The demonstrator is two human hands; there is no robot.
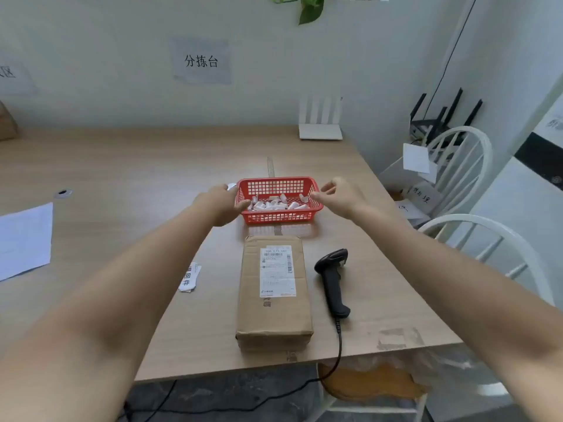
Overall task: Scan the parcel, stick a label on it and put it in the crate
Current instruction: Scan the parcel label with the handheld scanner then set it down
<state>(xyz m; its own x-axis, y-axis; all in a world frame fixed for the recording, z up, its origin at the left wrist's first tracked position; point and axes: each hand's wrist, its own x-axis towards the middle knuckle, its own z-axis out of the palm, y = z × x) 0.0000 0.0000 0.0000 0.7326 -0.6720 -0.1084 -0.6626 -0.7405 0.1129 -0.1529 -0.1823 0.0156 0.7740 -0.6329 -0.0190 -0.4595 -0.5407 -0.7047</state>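
A brown cardboard parcel (273,295) lies on the wooden table near its front edge, with a white shipping label on its top. A black handheld scanner (333,280) rests just right of it, its cable running off the table edge. Behind the parcel stands a red plastic basket (278,219) holding several small white pieces. My left hand (219,205) is at the basket's left rim, thumb touching it. My right hand (342,196) hovers at the right rim with curled, parted fingers and holds nothing. A small stack of printed labels (190,277) lies left of the parcel.
White paper sheets (24,240) lie at the table's left. A white router (320,123) stands at the back by the wall. White chairs (475,236) stand to the right of the table, one with papers and black routers on it.
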